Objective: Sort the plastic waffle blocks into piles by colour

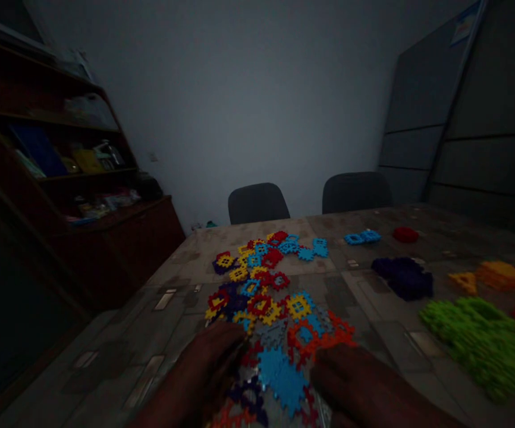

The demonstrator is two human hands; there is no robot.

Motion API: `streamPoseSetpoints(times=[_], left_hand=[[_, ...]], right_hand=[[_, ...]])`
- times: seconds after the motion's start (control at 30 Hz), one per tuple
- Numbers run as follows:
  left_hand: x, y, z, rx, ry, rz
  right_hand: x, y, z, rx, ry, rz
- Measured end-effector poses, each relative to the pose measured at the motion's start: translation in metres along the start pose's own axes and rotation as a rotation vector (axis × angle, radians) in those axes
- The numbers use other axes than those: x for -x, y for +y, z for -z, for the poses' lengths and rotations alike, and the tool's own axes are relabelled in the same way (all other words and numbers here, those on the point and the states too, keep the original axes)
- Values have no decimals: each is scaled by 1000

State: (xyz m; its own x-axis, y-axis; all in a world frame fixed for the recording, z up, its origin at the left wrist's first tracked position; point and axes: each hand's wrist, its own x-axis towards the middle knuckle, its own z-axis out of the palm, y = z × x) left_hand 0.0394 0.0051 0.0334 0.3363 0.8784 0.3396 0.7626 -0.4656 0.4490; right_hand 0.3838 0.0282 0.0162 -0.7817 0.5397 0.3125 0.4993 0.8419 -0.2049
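A long heap of loose, toothed plastic building tiles (272, 309) in red, yellow, blue, purple, grey and orange lies on the table between and beyond my hands. At the heap's left side is my left hand (222, 353), its fingers reaching over the near pieces, apart and dimly lit. Opposite it, my right hand (347, 374) rests against the orange tiles (324, 342), thumb and fingers apart. Between both hands lies a light blue tile (282, 377), flat among the others. Purple tiles (248, 398) are close to my left wrist. The undersides of both hands are in shadow.
Sorted tiles lie on the right of the table (364, 321): a green pile (484, 339), yellow-orange stack (502, 275), purple pile (404, 276), red stack (405, 234) and blue pieces (363, 237). Two dark chairs (257, 203) stand beyond. A shelf cabinet (119, 229) is left.
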Motion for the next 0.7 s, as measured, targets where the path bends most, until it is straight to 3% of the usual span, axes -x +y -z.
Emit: streamPoseSetpoints(times=[0.1,0.23,0.33,0.47,0.7], left_hand=[[1,-4,-3,-3,-28,14],[5,8,-19,35,-123,11],[5,23,-27,33,-206,17],[6,28,-34,38,-243,26],[8,29,-43,-13,-213,66]], right_hand=[[-13,-10,-44,38,60,134],[-16,-11,-82,72,152,93],[-14,-8,-80,27,127,82],[-12,-8,-60,14,88,11],[-10,6,-46,-44,252,-98]])
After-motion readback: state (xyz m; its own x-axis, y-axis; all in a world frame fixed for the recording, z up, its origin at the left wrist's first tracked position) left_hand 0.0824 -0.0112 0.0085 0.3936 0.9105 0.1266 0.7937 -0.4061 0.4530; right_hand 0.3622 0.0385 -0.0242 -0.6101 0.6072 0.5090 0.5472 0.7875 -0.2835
